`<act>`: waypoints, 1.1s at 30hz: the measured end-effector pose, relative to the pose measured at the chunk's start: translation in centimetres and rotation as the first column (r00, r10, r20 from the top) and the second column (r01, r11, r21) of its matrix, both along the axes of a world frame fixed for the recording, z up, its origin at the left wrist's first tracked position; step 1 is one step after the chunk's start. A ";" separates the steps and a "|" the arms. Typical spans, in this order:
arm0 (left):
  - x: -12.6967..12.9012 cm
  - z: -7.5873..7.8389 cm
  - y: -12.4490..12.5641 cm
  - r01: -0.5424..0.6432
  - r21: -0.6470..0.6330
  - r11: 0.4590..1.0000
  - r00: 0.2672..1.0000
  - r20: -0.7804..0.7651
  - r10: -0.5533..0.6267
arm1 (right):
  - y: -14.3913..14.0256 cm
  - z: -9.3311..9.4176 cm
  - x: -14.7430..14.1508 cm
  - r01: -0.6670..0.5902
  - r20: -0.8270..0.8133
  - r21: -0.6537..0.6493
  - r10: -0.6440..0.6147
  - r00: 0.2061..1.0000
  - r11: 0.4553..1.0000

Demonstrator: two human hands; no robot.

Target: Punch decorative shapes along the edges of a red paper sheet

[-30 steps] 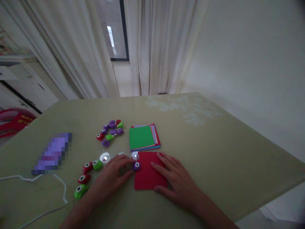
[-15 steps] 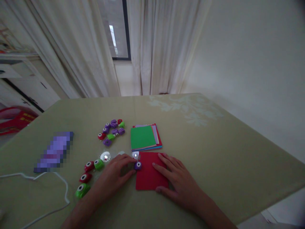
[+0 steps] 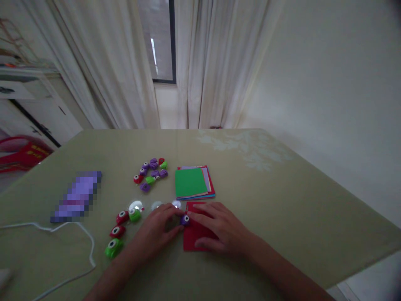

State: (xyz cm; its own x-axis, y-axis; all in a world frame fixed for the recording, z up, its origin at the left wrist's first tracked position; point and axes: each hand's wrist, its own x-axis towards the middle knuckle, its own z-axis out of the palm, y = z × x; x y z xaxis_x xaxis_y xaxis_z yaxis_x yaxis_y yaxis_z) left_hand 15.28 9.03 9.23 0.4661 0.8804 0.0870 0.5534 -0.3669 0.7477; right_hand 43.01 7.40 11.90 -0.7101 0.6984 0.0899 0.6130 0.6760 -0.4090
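At the left edge of the red paper sheet, the left hand curls its thumb and fingers around a small purple punch, fingers half closed in a light pinch, while the right hand lies nearly flat and open on the sheet, pinning it to the table with its fingertips close to the punch. Judging by how things lie, the work is at an early stage: the punch sits right at the paper's edge, and no cut-out holes or punched shapes can be seen on the red sheet, though most of it is covered by the right hand. Just beyond the hands, a stack of coloured papers with a green sheet on top looks untouched. Left of the left hand lie 4 loose punches, 2 red and 2 green, and farther back a cluster of small punches in purple, red and green. Whether the paper is actually inside the punch's slot cannot be told, since the fingers hide that spot. A few pale round spots near the left fingertips are too bright and blurred to identify. A white cable runs off the left edge, beside a pixelated purple object whose nature is hidden
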 end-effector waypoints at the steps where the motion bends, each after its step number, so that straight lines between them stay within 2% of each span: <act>1: 0.0 0.0 0.0 0.003 -0.002 1.000 1.000 0.001 -0.003 | 0.4 -0.1 -0.1 -0.022 0.012 -0.009 0.022 1.000 1.000; 10: 0.4 0.4 0.2 0.015 -0.007 1.000 1.000 -0.017 -0.015 | 1.2 -0.5 -0.3 -0.074 0.032 0.004 0.074 0.997 0.997; 17: 0.4 -0.2 0.1 -0.003 0.026 1.000 1.000 -0.010 0.004 | 0.9 -0.9 -0.3 -0.059 0.029 0.025 0.059 0.998 0.998; 24: 0.5 0.2 0.3 -0.003 0.005 1.000 1.000 -0.009 0.003 | 0.7 -1.5 -0.4 -0.039 0.009 0.071 0.038 0.999 0.997; 33: 0.5 0.0 0.2 -0.009 0.008 1.000 1.000 -0.009 0.009 | 0.3 -2.5 -0.4 -0.014 0.004 0.130 0.014 1.000 0.991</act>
State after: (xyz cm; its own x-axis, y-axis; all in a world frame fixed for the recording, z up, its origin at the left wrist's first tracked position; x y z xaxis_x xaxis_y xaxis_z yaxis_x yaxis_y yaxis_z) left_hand 15.81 9.22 9.19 0.4591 0.8838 0.0899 0.5637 -0.3680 0.7394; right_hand 42.57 7.74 9.40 -0.7201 0.6709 0.1772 0.6044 0.7319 -0.3147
